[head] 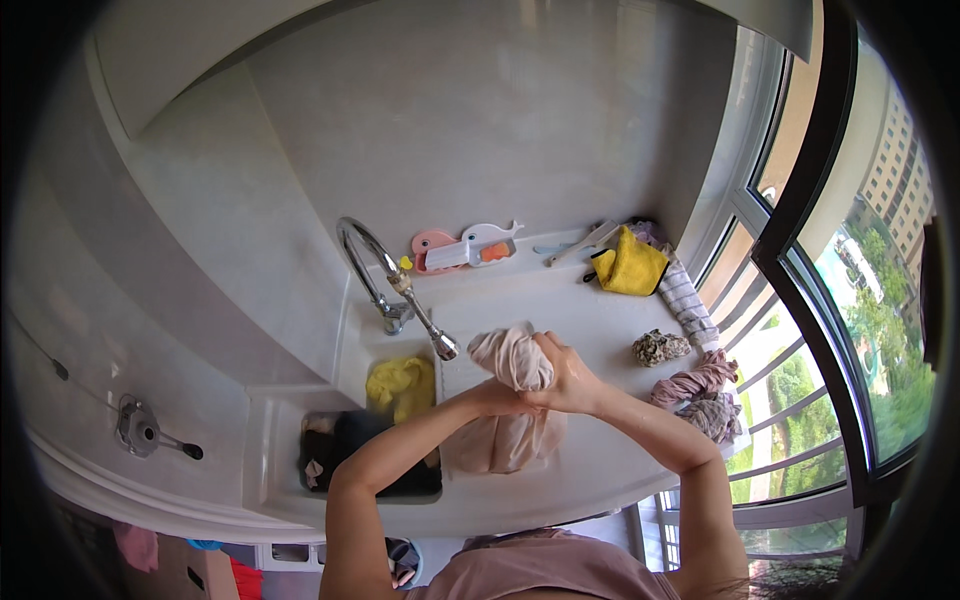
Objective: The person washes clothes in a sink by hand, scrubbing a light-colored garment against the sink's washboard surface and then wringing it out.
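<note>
Both hands grip a bunched, wet-looking pale pink cloth (514, 446) above the ribbed washboard of a white laundry sink (600, 465). My left hand (506, 399) is closed around the cloth from below, its fingers mostly hidden. Higher up, my right hand (566, 379) wraps the gathered folds, its knuckles on top. Part of the cloth balls up above the hands, and the rest drapes down onto the washboard. To the left, the chrome faucet (446, 345) points its spout near the bundle; no water stream is visible.
Dark clothes (352, 442) and a yellow cloth (401, 386) lie in the basin. Whale-shaped soap dishes (487, 247), a brush (585, 244) and a yellow towel (630, 262) line the back. Twisted garments (694, 379) and a patterned cloth (660, 348) rest by the window at right.
</note>
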A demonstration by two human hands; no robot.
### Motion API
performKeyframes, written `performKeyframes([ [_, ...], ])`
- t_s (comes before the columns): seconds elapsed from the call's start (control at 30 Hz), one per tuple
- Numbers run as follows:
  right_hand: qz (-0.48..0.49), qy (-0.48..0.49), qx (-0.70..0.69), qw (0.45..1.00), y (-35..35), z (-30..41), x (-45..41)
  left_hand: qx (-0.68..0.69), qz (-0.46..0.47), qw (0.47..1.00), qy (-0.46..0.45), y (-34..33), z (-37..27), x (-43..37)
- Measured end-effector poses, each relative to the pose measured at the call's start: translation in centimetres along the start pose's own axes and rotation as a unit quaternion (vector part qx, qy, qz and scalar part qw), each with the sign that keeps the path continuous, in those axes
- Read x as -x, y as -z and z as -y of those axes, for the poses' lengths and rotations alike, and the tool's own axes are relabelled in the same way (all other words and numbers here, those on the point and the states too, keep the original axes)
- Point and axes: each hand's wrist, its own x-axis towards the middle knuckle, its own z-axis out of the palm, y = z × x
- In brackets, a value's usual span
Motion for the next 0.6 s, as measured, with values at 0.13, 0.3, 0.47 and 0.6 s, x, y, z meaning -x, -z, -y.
performKeyframes([
  [0.13, -0.069, -0.003, -0.076, 0.995, -0.9, -5.2, 1.8, -0.007, -0.017, 0.996, -0.093, 0.7, -2.4, -0.5],
  [0.3, -0.042, 0.088, -0.192, 0.977, -3.3, -4.7, 1.6, -0.108, 0.017, 0.981, -0.157, 0.8, 1.3, -1.1],
  [0.47, -0.152, -0.029, 0.001, 0.988, -4.2, -3.4, 0.4, -0.275, -0.039, 0.960, -0.043, 2.5, 0.2, -0.9],
  [0.6, -0.297, -0.102, -0.038, 0.949, -2.6, -0.4, -1.6, -0.211, -0.431, 0.861, -0.170, -2.3, 0.5, 2.5],
])
